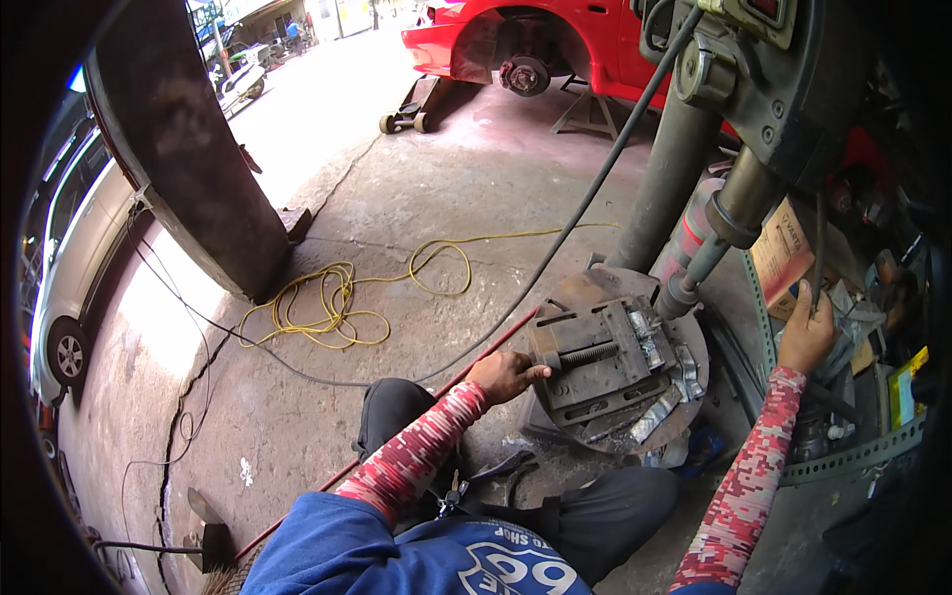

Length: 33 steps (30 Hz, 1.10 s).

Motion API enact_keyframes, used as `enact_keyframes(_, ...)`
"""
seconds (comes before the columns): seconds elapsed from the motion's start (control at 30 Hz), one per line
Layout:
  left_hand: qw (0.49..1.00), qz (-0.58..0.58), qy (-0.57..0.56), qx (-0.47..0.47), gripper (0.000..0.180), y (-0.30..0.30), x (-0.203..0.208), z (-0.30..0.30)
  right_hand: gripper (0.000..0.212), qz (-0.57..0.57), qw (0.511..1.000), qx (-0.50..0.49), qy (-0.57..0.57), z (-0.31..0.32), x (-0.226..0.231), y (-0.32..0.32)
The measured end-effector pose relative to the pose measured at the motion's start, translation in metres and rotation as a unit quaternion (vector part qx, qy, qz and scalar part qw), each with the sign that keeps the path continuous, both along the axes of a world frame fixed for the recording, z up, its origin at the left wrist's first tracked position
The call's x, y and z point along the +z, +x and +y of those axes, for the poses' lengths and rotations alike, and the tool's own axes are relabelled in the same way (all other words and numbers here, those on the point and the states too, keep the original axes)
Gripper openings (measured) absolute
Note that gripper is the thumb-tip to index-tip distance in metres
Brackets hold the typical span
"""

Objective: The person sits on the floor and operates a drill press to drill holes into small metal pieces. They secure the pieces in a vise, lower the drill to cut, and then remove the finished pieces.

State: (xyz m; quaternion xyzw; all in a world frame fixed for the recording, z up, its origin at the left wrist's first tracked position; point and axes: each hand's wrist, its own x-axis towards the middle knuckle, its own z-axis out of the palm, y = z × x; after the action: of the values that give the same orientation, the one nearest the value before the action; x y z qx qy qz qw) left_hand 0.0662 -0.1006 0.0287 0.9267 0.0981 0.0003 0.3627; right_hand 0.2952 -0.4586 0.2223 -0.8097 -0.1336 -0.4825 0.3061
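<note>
A drill press [729,193] stands at my right, its chuck [678,296] over a round metal table [697,347]. On that table lies a dark machine vise [590,362] with a threaded screw. My left hand [508,377] is closed at the near-left end of the vise screw, thumb lying against it. A shiny metal piece [650,342] sits at the vise's jaw, right beside the chuck. Two more metal pieces, a bent bracket [686,373] and a flat strip [654,416], rest on the table's right side. My right hand [808,332] is raised, fingers wrapped round the press's dark feed lever [821,243].
A metal-edged shelf [853,456] full of boxes and parts stands at my right. Yellow cord [332,307] lies coiled on the concrete floor, and a black cable [565,238] hangs across. A post [188,149] rises at left; a red car [555,45] sits on stands behind.
</note>
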Motion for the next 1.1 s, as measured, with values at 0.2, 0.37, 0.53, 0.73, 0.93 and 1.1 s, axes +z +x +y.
enact_keyframes(0.2, 1.0, 0.011, 0.003, 0.006, 0.079, 0.0, 0.0006, -0.0002, 0.03, 0.0, 1.0, -0.011, 0.004, 0.0004, -0.0007, 0.0009)
enact_keyframes(0.37, 1.0, 0.015, 0.004, 0.004, 0.08, 0.0001, -0.0017, -0.0001, 0.031, 0.006, 1.0, -0.005, 0.01, -0.0005, -0.001, 0.0013)
enact_keyframes(0.53, 1.0, 0.024, 0.005, -0.005, 0.081, 0.0008, -0.0027, 0.002, 0.031, -0.001, 1.0, -0.011, 0.006, 0.0002, -0.0014, 0.0013)
enact_keyframes(0.73, 1.0, 0.03, 0.007, -0.007, 0.081, 0.0007, -0.002, 0.0015, 0.03, 0.005, 1.0, -0.006, 0.013, 0.0019, -0.0001, -0.0011)
enact_keyframes(0.93, 1.0, 0.013, 0.014, 0.002, 0.08, 0.0007, -0.0015, 0.0001, 0.029, 0.009, 1.0, 0.005, 0.023, 0.004, 0.0021, -0.0042)
enact_keyframes(1.1, 1.0, 0.026, 0.01, -0.007, 0.082, 0.001, -0.0004, 0.0006, 0.029, 0.001, 1.0, 0.011, 0.015, 0.0025, 0.001, -0.0021)
